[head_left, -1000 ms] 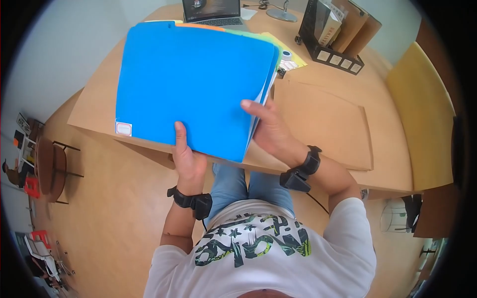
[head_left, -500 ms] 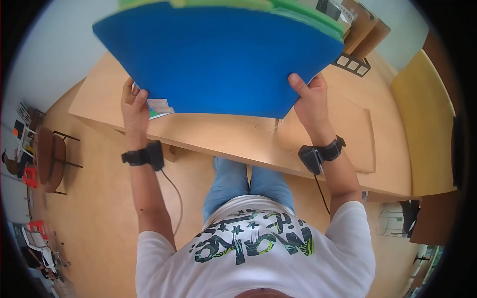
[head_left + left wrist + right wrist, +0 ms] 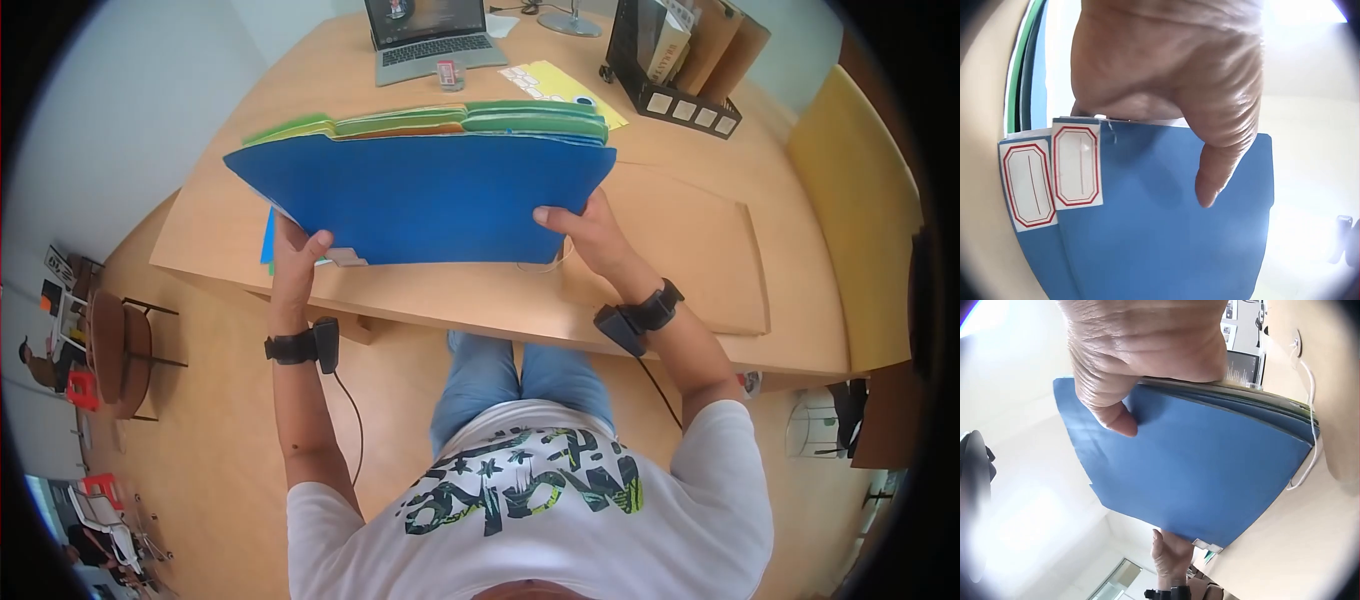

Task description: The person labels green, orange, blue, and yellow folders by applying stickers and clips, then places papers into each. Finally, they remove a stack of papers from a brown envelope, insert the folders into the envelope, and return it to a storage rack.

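A stack of folders, with a blue folder (image 3: pixel 430 200) facing the person, stands tilted above the table's front edge. Green and orange tabs (image 3: pixel 400 122) show along its top. My left hand (image 3: pixel 295 265) grips the stack's left side, thumb on the blue face; in the left wrist view the thumb lies near two red-bordered labels (image 3: pixel 1077 165). My right hand (image 3: pixel 598 238) holds the right side, thumb in front and fingers hidden behind. In the right wrist view, a white string (image 3: pixel 1314 403) hangs by the folder edge.
A laptop (image 3: pixel 440 60), a small clear container (image 3: pixel 451 76) and a yellow sheet (image 3: pixel 560 88) lie beyond the stack. A black file holder (image 3: pixel 690 108) stands at the back right. A brown envelope (image 3: pixel 690 250) lies on the right of the table (image 3: pixel 210 235).
The stack has gone from lying back to being raised upright, then lowered toward the table. My left hand has shifted to its left side, my right hand further right.
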{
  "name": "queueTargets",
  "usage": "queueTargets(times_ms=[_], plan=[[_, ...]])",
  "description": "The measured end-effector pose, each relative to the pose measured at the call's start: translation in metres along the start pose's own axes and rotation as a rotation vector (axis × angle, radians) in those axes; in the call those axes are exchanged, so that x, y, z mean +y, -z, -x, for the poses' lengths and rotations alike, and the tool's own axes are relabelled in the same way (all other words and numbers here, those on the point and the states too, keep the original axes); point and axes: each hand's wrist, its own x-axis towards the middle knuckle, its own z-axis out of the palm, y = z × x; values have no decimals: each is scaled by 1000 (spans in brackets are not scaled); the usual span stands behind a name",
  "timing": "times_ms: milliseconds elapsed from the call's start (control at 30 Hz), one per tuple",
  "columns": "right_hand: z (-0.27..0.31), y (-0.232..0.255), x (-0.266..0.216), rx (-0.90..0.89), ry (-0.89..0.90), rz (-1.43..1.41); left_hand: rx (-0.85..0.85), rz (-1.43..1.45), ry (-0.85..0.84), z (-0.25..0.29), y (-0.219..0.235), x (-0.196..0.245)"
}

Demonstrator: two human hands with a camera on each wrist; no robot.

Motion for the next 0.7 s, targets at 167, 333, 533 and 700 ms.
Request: queueTargets(times_ms=[167,333,533,700], plan=[[3,-9,-5,39,-17,24,-8,30,14,-13,7,-10],[3,-14,-2,28,-33,11,-62,232,141,-28,43,-26],[2,-12,4,25,-19,94,82,100,44,-30,26,-35],[-2,-9,-4,15,-80,-59,-23,114,125,-12,28,-9]])
